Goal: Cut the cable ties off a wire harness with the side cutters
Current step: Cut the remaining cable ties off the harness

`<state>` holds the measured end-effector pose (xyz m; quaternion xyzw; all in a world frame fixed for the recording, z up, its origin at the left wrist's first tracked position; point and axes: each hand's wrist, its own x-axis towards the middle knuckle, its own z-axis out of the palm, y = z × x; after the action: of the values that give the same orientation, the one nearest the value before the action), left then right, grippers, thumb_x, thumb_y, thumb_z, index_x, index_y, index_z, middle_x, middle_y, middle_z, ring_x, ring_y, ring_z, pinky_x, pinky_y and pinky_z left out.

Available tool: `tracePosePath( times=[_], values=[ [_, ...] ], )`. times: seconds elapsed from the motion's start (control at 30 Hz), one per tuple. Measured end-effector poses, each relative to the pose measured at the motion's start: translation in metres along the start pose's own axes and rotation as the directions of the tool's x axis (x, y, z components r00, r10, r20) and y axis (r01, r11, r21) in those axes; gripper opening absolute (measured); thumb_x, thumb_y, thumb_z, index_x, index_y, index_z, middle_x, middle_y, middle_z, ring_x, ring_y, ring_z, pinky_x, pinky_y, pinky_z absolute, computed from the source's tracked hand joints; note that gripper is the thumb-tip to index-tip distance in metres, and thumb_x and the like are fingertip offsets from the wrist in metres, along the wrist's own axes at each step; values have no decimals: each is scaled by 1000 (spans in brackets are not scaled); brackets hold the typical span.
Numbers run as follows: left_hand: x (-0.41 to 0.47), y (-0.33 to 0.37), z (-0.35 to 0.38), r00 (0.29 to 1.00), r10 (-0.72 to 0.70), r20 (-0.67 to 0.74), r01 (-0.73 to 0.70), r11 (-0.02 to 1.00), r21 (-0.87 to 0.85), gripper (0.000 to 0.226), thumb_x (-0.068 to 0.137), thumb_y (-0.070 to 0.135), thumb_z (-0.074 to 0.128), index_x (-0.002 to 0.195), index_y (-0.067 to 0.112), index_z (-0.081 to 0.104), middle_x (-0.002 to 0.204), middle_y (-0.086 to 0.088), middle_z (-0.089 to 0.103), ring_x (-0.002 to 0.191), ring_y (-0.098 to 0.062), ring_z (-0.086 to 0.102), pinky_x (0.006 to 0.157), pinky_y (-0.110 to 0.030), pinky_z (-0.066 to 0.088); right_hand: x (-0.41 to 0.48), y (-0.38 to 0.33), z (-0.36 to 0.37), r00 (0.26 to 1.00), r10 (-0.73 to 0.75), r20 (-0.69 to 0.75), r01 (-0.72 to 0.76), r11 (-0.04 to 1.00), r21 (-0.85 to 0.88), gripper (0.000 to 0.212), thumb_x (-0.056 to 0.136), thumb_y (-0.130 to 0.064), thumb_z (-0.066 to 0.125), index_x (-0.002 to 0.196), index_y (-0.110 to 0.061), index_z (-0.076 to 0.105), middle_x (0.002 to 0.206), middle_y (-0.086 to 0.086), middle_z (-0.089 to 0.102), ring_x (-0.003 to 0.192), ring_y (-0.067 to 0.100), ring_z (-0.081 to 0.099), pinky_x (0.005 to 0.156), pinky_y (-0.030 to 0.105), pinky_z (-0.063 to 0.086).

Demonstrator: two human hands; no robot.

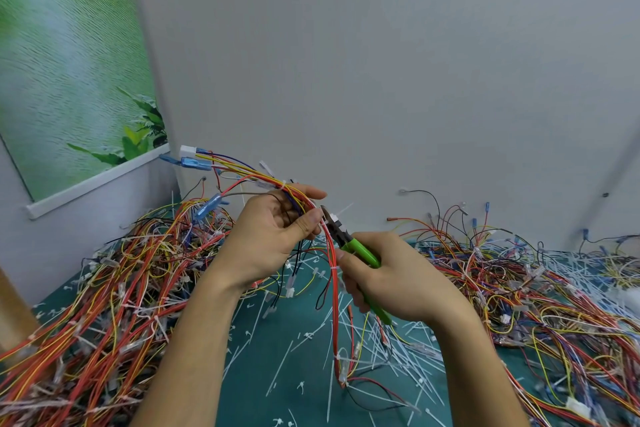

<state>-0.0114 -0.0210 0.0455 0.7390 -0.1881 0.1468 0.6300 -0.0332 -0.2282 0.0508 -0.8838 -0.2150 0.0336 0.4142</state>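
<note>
My left hand (273,236) grips a wire harness (252,177) of red, yellow and blue wires, raised above the table. Its white and blue connectors point up and left, and its red wires hang down between my hands. My right hand (391,281) holds green-handled side cutters (356,250). The dark jaws of the cutters sit at a white cable tie (335,218) on the harness, just right of my left thumb. The tail of that tie sticks up to the right.
A heap of harnesses (114,288) lies at the left and another heap (540,288) at the right. Several cut white ties (391,354) litter the green mat (294,322) between them. A grey wall stands close behind, with a green poster (69,62) at the left.
</note>
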Motion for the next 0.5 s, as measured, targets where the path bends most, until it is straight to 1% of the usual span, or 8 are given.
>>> tracePosePath(
  times=[0.07, 0.1, 0.17, 0.23, 0.33, 0.4, 0.43, 0.5],
  values=[
    [0, 0, 0, 1000, 0, -4, 0, 1000, -2, 21, 92, 13, 69, 112, 20, 70, 84, 4, 75, 80, -15, 73, 75, -22, 58, 1, -1, 0, 1000, 6, -18, -6, 1000, -7, 33, 104, -39, 56, 87, -11, 60, 74, 16, 68, 57, 26, 70, 59, 40, 61],
    [0, 0, 0, 1000, -1, -5, 1, 1000, -5, 21, 92, 13, 69, 112, 20, 70, 84, 4, 75, 80, -14, 73, 75, -23, 58, 1, -1, 0, 1000, 9, -27, -10, 1000, -10, 34, 104, -40, 56, 88, -11, 60, 79, 22, 67, 60, 31, 70, 57, 42, 61],
    [0, 0, 0, 1000, 0, -4, 0, 1000, -8, 21, 93, 12, 69, 112, 20, 70, 84, 4, 75, 80, -14, 73, 75, -22, 58, 1, -1, 1, 999, 8, -37, -9, 999, -36, 35, 103, -43, 56, 89, -11, 59, 85, 26, 64, 67, 39, 68, 60, 52, 60],
    [0, 0, 1, 1000, 5, -3, -5, 1000, -12, 21, 93, 11, 69, 112, 19, 70, 83, 3, 75, 79, -13, 73, 74, -21, 57, 0, 0, 1, 999, -2, -42, -1, 998, -69, 35, 103, -45, 56, 88, -13, 59, 86, 26, 63, 70, 41, 64, 65, 57, 58],
    [-1, 1, 2, 1000, 6, -7, -6, 1000, -15, 21, 94, 8, 68, 112, 18, 70, 82, 3, 74, 77, -13, 72, 74, -21, 57, 1, 0, 1, 999, -12, -48, 9, 998, -63, 34, 102, -45, 57, 87, -14, 58, 87, 26, 62, 64, 29, 56, 69, 57, 56],
    [0, 1, 3, 1000, 8, -12, -8, 1000, -9, 21, 94, 8, 68, 113, 17, 70, 82, 2, 74, 77, -13, 72, 73, -21, 57, 1, 0, 0, 999, -4, -35, 3, 999, -43, 34, 103, -43, 56, 88, -13, 59, 85, 24, 64, 63, 26, 60, 68, 56, 58],
    [0, 1, 3, 1000, 7, -14, -7, 1000, -10, 21, 94, 8, 68, 113, 17, 70, 83, 1, 75, 77, -13, 72, 73, -21, 57, 1, 0, 0, 1000, 1, -20, -2, 1000, -23, 33, 104, -41, 55, 89, -12, 59, 81, 21, 66, 62, 24, 64, 68, 56, 59],
    [0, 1, 3, 1000, 0, -14, -1, 1000, -13, 21, 93, 8, 68, 113, 17, 70, 83, 2, 75, 77, -13, 72, 73, -20, 56, 1, -1, 1, 1000, 12, 16, -12, 1000, 20, 32, 106, -38, 54, 90, -10, 60, 71, 8, 68, 60, 18, 69, 71, 52, 62]
  ],
)
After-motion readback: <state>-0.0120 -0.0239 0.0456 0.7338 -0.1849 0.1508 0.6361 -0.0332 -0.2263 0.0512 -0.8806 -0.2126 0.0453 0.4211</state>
